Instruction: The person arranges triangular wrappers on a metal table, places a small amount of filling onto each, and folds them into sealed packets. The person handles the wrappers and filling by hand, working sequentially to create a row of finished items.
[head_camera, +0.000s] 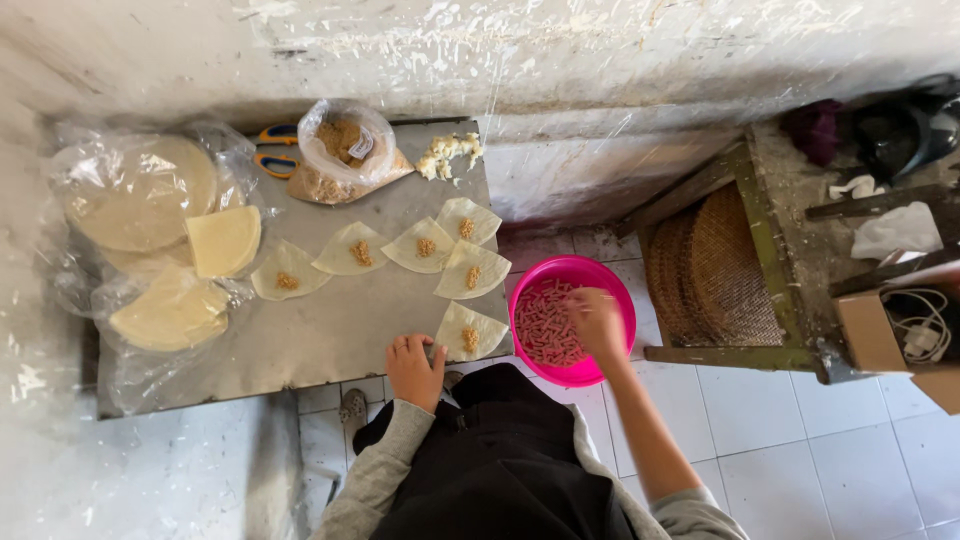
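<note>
Left hand: flat, fingers loosely curled, holding nothing, steadying on board edge beside nearest wrapper.
Right hand: reaching into pink bowl of rolls; grip blurred, cannot tell.
Six filled wrappers laid out within reach; filling bag behind.

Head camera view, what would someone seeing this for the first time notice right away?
The bright pink bowl on the floor right of the low table stands out first, full of small reddish rolls, with the right hand reaching into it. Next come the pale wrapper pieces spread across the table, each with a dab of filling. The left hand rests at the table's near edge.
</note>
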